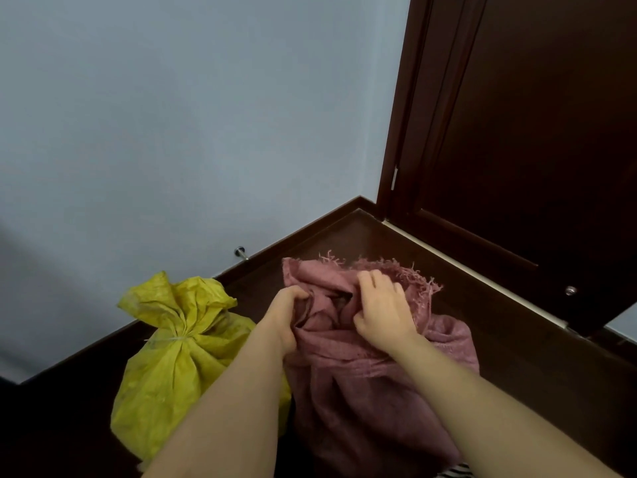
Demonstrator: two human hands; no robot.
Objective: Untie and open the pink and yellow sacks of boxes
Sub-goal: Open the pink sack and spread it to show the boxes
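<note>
A pink woven sack (362,391) stands on the dark floor at centre, its frayed mouth loose with a dark gap showing inside. My left hand (287,315) grips the left edge of that mouth, fingers curled into the fabric. My right hand (381,307) clutches the right side of the mouth, fingers bent over the bunched cloth. A yellow sack (172,374) stands to the left, touching the pink one, its neck tied with a pale string (172,338). What the sacks contain is hidden.
A pale blue wall runs behind the sacks, with a dark skirting board and a metal door stopper (240,252). A dark wooden door (534,150) stands at the right, its bottom edge close to the pink sack. Bare dark floor lies between sack and door.
</note>
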